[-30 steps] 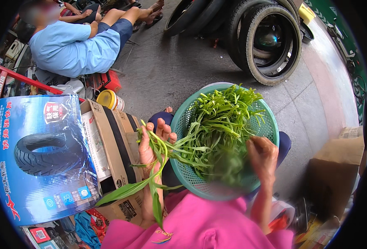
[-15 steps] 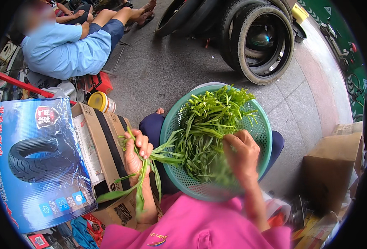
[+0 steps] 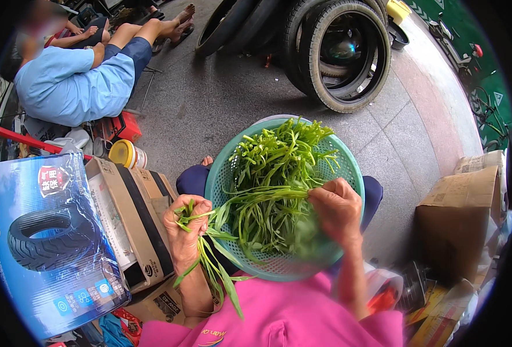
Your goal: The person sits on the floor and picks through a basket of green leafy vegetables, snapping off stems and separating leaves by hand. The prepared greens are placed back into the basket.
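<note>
A round green plastic colander [image 3: 354, 173] rests on my lap, heaped with water spinach [image 3: 279, 156], pale cut stems at the far side and narrow leaves nearer me. To the left of its rim, my left hand [image 3: 182, 234] is closed round a small bunch of water spinach stems [image 3: 221, 272], whose leaves hang toward my forearm. My right hand [image 3: 339, 211], over the right part of the colander, pinches several long stems that stretch leftward across the heap. Blurred leaves hang below its fingers.
A blue tyre box [image 3: 47, 231] and an opened cardboard box [image 3: 128, 214] stand left. A yellow-lidded tub [image 3: 126, 153] is beyond them. Tyres [image 3: 348, 63] stand ahead; a brown carton [image 3: 458, 220] is right. A person in a light blue shirt [image 3: 76, 84] sits at far left.
My left fingers have closed further over the bunch, and its leaves now hang nearer me. Stems now stretch from my right hand across the heap. The whole view has shifted slightly.
</note>
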`<state>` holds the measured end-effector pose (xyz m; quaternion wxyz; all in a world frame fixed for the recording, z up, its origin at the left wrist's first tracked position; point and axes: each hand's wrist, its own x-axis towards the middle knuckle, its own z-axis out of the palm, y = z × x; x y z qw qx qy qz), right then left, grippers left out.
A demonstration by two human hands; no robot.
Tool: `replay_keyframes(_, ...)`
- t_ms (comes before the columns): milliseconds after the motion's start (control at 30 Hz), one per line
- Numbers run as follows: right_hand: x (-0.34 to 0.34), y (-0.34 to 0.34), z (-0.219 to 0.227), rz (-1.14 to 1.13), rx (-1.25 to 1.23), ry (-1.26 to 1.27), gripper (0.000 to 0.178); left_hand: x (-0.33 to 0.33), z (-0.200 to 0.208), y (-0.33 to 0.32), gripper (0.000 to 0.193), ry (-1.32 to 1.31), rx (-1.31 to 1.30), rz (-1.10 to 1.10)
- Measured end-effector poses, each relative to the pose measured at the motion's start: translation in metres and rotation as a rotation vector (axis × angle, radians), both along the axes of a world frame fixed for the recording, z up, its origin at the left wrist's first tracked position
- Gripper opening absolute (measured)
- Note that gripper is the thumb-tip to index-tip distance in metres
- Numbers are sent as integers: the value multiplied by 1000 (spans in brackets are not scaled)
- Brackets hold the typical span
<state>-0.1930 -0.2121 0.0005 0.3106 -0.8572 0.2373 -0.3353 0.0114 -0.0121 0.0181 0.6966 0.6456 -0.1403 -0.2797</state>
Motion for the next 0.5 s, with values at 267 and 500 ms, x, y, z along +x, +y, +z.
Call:
replay_keyframes(267,-15,7,10,92,122,-102,26,-13,7,-41,21,-588,113,-442)
replay_keyframes(500,0,13,15,-178,186,-239,38,-20,2,-50,19,-552,148,-586)
